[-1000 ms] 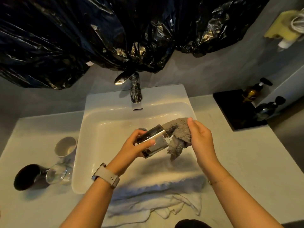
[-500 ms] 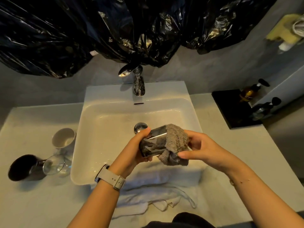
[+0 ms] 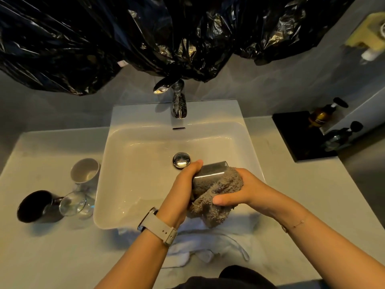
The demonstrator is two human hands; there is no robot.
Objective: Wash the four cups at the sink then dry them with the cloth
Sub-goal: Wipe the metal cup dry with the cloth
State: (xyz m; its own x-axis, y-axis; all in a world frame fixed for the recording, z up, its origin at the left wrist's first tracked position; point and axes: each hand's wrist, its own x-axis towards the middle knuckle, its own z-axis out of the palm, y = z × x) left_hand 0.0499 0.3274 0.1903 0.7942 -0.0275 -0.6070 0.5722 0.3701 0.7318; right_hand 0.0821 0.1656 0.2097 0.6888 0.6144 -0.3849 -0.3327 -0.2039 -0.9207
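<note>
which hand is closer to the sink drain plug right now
Left. The left hand grips the metal cup with its thumb right beside the drain plug; the right hand, holding the cloth, is farther right.

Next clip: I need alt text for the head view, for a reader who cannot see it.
Over a white sink, the left hand holds a shiny metal cup while the right hand presses a grey cloth around it. Three more cups, white, black and clear glass, sit on the counter at left.
</note>
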